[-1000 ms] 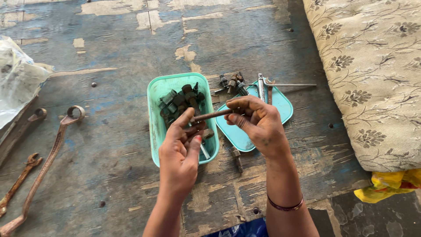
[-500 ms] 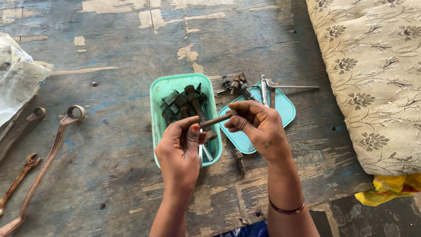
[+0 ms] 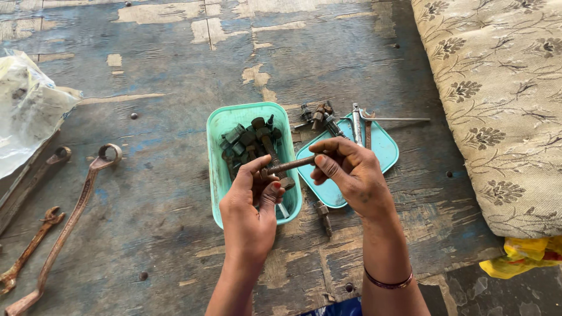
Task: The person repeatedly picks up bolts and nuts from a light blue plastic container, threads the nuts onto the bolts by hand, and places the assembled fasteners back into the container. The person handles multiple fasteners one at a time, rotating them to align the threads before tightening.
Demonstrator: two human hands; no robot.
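The bolt lies nearly level above the tub, long axis running left-right between both hands, the left hand pinching its head end and the right hand gripping the threaded end, equally near.

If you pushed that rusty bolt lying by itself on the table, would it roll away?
The loose bolt would probably roll a bit, since its shaft is round, but curve around its wider head. It looks like solid rusty metal, so likely stiff and heavy for its size.
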